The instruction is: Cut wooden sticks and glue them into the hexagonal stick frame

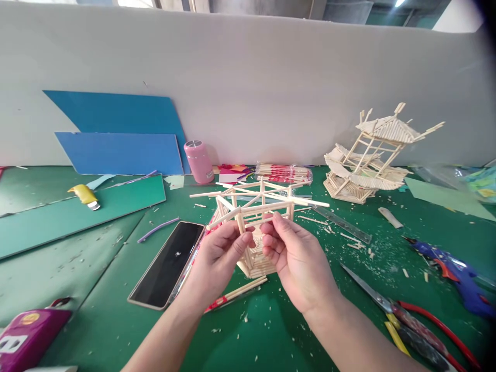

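A small open frame of pale wooden sticks (pixel 267 207), shaped like a pavilion, stands upright on the green table between my hands. My left hand (pixel 222 253) is closed, thumb and fingers pinching the frame's near left post (pixel 239 223). In my right hand (pixel 296 253), thumb and forefinger are pinched on a short thin wooden stick (pixel 259 222), which lies across the frame's near side below the top beam. Fingers partly hide the stick's right end. Under the frame's front edge lie more sticks in a red wrapper (pixel 232 296).
Left are a phone (pixel 168 266), a yellow cutter (pixel 84 195) and a purple case (pixel 33 333). Scissors (pixel 372 289) and a blue glue gun (pixel 457 274) lie right, near a clear ruler (pixel 343 223). Behind stand a pink canister (pixel 199 164) and a stick pagoda (pixel 387 129).
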`<state>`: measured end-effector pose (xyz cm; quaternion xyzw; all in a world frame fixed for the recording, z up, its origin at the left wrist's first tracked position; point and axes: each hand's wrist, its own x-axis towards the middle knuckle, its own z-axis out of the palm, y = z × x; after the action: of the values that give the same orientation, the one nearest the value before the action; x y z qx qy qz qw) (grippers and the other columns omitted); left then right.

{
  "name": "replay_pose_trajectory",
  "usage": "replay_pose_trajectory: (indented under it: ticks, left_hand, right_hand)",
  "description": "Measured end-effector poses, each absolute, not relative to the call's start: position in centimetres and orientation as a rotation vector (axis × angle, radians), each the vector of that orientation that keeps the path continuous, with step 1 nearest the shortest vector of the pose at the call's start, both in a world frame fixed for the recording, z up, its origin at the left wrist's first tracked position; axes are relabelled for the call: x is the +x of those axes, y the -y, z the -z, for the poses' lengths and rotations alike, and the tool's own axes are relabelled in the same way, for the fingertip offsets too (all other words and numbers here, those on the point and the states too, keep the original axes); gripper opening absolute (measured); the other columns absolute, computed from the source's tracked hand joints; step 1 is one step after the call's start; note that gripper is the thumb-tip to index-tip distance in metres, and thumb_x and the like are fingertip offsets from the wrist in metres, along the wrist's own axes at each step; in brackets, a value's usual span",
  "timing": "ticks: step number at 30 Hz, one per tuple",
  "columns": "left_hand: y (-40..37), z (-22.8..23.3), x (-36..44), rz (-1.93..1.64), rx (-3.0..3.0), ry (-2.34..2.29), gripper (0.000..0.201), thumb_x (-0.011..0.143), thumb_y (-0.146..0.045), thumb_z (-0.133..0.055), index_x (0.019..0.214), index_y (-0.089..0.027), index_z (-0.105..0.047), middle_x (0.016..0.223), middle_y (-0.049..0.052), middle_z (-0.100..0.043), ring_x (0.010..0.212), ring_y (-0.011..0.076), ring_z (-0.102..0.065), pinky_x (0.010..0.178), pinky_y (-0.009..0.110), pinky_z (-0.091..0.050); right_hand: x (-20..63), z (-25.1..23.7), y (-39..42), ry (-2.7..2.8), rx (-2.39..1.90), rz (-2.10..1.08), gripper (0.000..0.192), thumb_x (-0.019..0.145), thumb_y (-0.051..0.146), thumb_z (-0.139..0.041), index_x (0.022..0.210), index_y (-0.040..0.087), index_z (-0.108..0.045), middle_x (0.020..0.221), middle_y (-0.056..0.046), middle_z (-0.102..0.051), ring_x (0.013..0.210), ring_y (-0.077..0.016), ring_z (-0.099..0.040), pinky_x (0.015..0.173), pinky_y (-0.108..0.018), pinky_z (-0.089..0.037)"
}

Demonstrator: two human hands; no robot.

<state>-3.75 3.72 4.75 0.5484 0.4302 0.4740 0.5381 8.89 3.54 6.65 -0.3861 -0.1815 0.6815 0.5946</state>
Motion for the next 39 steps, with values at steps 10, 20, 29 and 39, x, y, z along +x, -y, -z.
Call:
replay_pose_trajectory:
  ticks: [10,20,29,39]
  left_hand:
    - [-3.77,-4.57,-3.82,-1.14,1.268,-1.041,0.02,0.081,-0.029,-0.057,0.095,-0.015,-0.062,0.083,0.005,-0.063,0.076,0.018,-0.058,0.067,0.029,-0.048]
    - [-3.69,-4.58,-3.75,-1.133,1.275,-1.048,0.018,0.083,-0.031,-0.053,0.082,-0.015,-0.06,0.074,0.003,-0.058,0.067,0.015,-0.054,0.063,0.027,-0.047]
    - [-3.93,-4.15,-4.19,-1.123,1.347,-1.075,0.022,0.085,-0.033,-0.049,0.093,-0.016,-0.061,0.078,0.003,-0.058,0.073,0.0156,-0.054,0.063,0.025,-0.048]
    - [-3.91,-4.58,-4.1,-1.12,1.337,-1.075,0.023,0.084,-0.034,-0.051,0.072,-0.015,-0.056,0.074,0.003,-0.056,0.072,0.0171,-0.055,0.065,0.028,-0.049]
  right_hand:
    - [8.78,-6.82,-3.84,0.432,-0.927,-1.556,0.018,0.063,0.03,-0.072,0.071,0.015,-0.067,0.061,0.001,-0.065,0.05,-0.0058,-0.056,0.048,-0.016,-0.049]
    - [8.6,-6.76,-3.8,0.443,-0.936,-1.548,0.02,0.063,0.032,-0.073,0.073,0.016,-0.067,0.062,0.001,-0.066,0.051,-0.0065,-0.057,0.05,-0.016,-0.05]
    - [8.38,-6.57,-3.63,0.465,-0.936,-1.529,0.017,0.064,0.031,-0.072,0.067,0.015,-0.067,0.061,0.001,-0.066,0.05,-0.0054,-0.057,0.049,-0.015,-0.049]
    - [8.38,-6.42,-3.4,0.457,-0.928,-1.536,0.018,0.068,0.033,-0.07,0.071,0.015,-0.067,0.062,0.001,-0.066,0.051,-0.0056,-0.058,0.05,-0.015,-0.05]
